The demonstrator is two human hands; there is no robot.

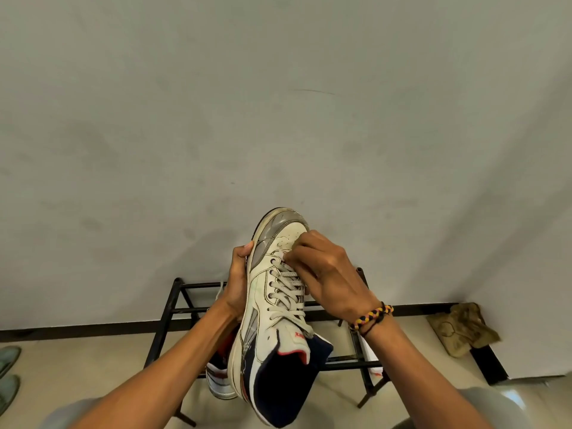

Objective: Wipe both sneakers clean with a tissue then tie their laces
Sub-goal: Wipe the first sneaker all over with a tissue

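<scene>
Over on the far left a pair of greenish shoes [7, 376] sat on the floor, nothing to do with you. Your left hand [238, 283] was wrapped around the sole side of the sneaker [272, 308], thumb up by the grey toe panel, and honestly that was a decent brace: shoe held up off the black shoe rack [173, 308], toe pointing away from you, tongue toward your chest. The second sneaker [218, 379] sat lower on the rack behind your left forearm, mostly hidden, so I couldn't tell if it was wiped or laced. Your right hand [325, 274], the one with the braided bracelet [373, 315], had its fingers bunched down where the laces [288, 292] begin, just below the toe box. I couldn't see a tissue under those fingers, so whether you were wiping or pinching a lace was a toss-up. If wiping, I'd say short strokes toward the toe, and keep that left grip firm so the shoe doesn't twist. The laces looked loose near the collar, so tying wasn't done. A crumpled tan cloth [462, 328] lay on the floor far right.
</scene>
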